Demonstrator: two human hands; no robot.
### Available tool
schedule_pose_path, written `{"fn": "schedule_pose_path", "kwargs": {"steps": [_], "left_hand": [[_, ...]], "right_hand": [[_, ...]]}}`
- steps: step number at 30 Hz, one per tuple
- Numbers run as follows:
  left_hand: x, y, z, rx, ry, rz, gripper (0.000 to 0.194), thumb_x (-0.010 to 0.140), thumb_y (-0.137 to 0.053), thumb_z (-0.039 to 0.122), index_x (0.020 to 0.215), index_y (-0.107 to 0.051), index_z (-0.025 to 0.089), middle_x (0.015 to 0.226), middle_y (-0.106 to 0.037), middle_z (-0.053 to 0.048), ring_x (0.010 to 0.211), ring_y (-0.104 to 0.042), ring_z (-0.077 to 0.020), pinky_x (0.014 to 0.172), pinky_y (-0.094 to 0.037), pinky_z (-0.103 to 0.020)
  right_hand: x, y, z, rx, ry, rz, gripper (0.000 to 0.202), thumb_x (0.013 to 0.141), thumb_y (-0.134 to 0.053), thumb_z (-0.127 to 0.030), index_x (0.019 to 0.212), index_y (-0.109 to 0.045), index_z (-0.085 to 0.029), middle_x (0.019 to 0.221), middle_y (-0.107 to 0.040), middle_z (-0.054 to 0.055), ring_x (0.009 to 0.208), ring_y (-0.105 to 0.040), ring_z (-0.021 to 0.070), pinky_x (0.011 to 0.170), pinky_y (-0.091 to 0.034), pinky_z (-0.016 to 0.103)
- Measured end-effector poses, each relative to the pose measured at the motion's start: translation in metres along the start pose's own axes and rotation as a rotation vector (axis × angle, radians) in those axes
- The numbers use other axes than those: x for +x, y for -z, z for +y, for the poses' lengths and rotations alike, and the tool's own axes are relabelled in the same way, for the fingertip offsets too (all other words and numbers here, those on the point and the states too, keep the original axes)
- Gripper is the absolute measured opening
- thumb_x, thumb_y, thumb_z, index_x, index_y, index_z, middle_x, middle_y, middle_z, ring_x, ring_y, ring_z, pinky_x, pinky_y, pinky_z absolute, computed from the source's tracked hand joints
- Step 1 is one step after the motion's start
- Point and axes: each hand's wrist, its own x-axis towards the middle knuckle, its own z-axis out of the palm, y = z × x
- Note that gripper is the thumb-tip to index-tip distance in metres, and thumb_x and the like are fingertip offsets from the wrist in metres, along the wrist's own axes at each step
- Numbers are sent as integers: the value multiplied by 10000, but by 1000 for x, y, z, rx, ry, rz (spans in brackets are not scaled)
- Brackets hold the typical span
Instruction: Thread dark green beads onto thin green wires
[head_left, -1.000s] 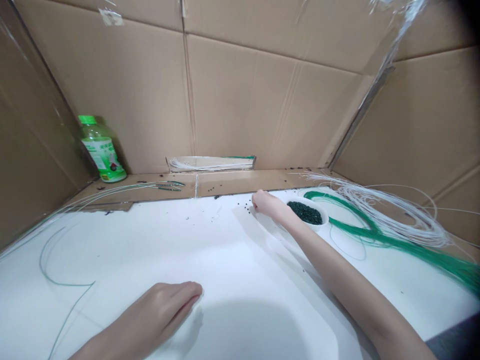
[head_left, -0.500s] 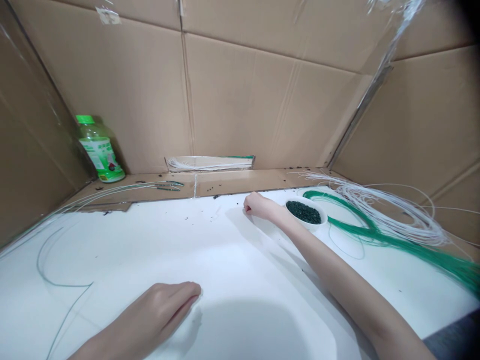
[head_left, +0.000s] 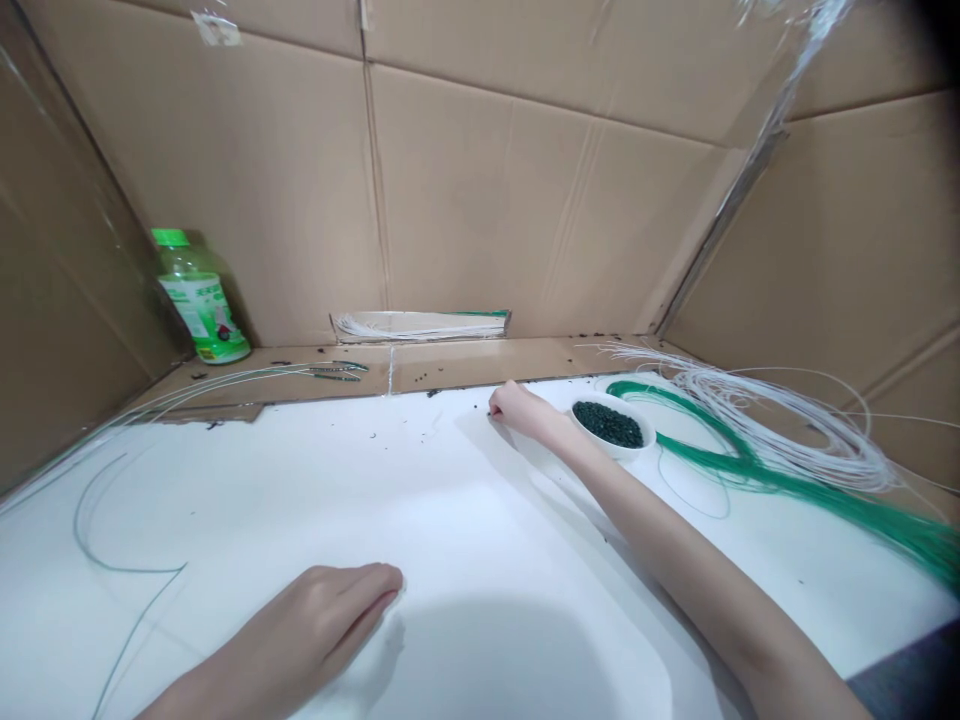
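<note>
"Your right hand [head_left: 517,408] has shifted slightly left since the earliest frame, over the dark specks; fewer show beside it."

"What am I doing on this white surface [head_left: 442,520]?"

"Probably gathering small pieces with your right fingertips. They're curled nearly closed, but I can't tell whether they grip anything. Your left hand [head_left: 337,600] lies nearer you, thumb and fingers drawn together; any hold is hidden."

"And around me?"

"White strands [head_left: 825,440] and green strands [head_left: 795,480] lie well to your right. Nearer your right wrist is the white bowl [head_left: 646,446], just beyond your forearm, with dark green beads [head_left: 606,424] inside. Smallest, one loose speck [head_left: 475,407] sits just left of your right fingertips."

"What does the next move call for?"

"I'd judge a light, exact pinch, keeping your forearm off the rim."
</note>
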Motion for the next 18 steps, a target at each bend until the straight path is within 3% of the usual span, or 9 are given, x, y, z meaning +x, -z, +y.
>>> {"fn": "schedule_pose_path", "kwargs": {"steps": [5, 12, 18], "left_hand": [[0, 0, 0, -13, 4, -4, 226, 915, -348, 202, 897, -573, 219, 654, -625, 14, 535, -595, -119, 510, -456, -190], [-2, -2, -3, -20, 11, -2, 218, 909, -358, 192, 912, -574, 222, 669, -627, 14, 550, -598, -118, 514, -448, -188], [-1, -2, -3, -31, 19, -22, 219, 910, -345, 177, 872, -558, 216, 644, -606, 24, 522, -577, -111, 502, -425, -195]], "right_hand": [[-2, 6, 3, -18, -35, 23, 253, 886, -529, -307, 1048, -577, -119, 1022, -609, 71, 875, -606, 159, 761, -516, 348], [-4, 0, -14, -15, -26, 59, 244, 888, -526, -297, 1052, -576, -124, 1041, -603, 71, 898, -601, 164, 773, -513, 351], [0, 5, 1, -13, -60, 53, 249, 886, -530, -303, 1052, -576, -123, 1028, -607, 71, 884, -605, 161, 765, -516, 349]]}}
